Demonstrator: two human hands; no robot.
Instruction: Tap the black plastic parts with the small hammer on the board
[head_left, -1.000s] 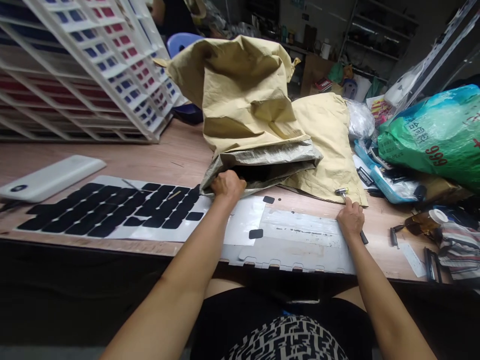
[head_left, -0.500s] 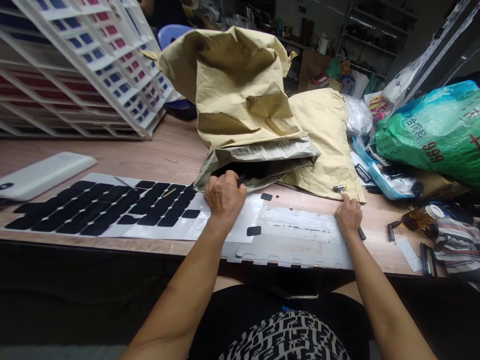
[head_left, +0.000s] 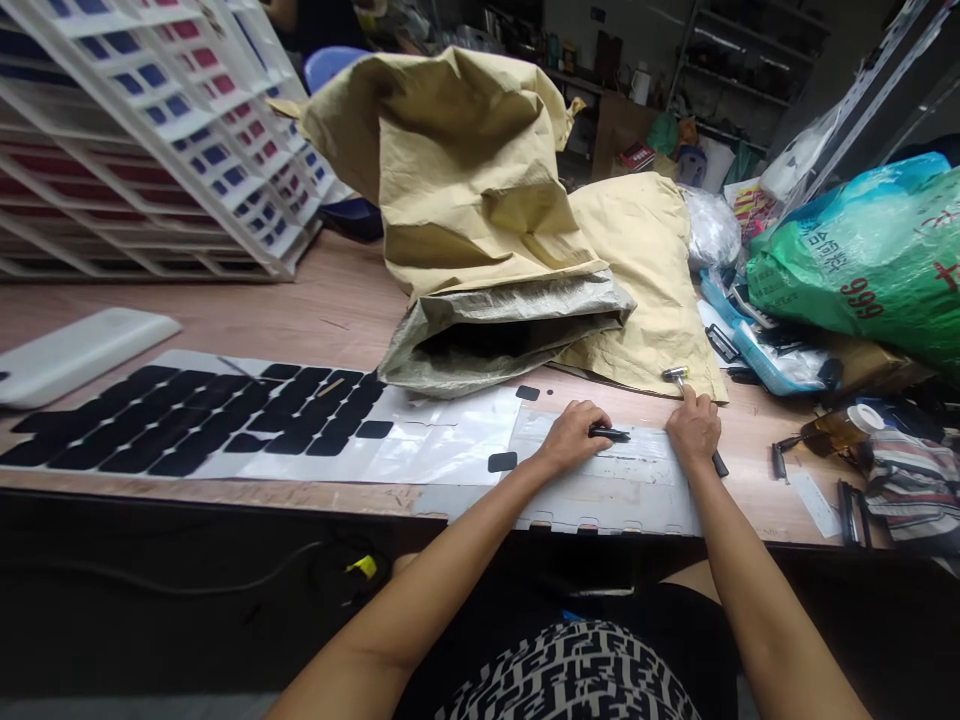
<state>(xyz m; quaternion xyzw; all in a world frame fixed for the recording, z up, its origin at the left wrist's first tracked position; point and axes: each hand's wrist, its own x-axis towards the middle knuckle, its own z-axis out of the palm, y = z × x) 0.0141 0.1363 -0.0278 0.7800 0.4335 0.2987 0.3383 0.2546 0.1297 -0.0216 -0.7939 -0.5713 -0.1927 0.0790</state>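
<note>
My left hand (head_left: 576, 436) is closed on a small black piece (head_left: 610, 434), slim and dark, its exact kind unclear. It rests over the grey-white board (head_left: 577, 498) at the table's front edge. My right hand (head_left: 694, 430) grips a small hammer (head_left: 676, 375), whose metal head sticks out above the fingers and whose dark handle shows below. Behind both hands lies a paper sack (head_left: 480, 190) with its dark mouth open toward me. To the left, a white sheet (head_left: 442, 440) carries rows of black rounded patches (head_left: 180, 420). Two loose patches (head_left: 502, 461) lie near the board.
A second paper sack (head_left: 630, 270) lies behind my right hand. On the right are a blue basket (head_left: 780, 365), a green plastic bag (head_left: 862, 270), a brown jar (head_left: 832, 430) and a striped cloth (head_left: 911, 485). White crates (head_left: 157, 140) and a white slab-like object (head_left: 90, 350) stand left.
My left hand has left the sack's mouth and come right and toward me over the board, bringing out a small black piece. My right hand stays on the hammer.
</note>
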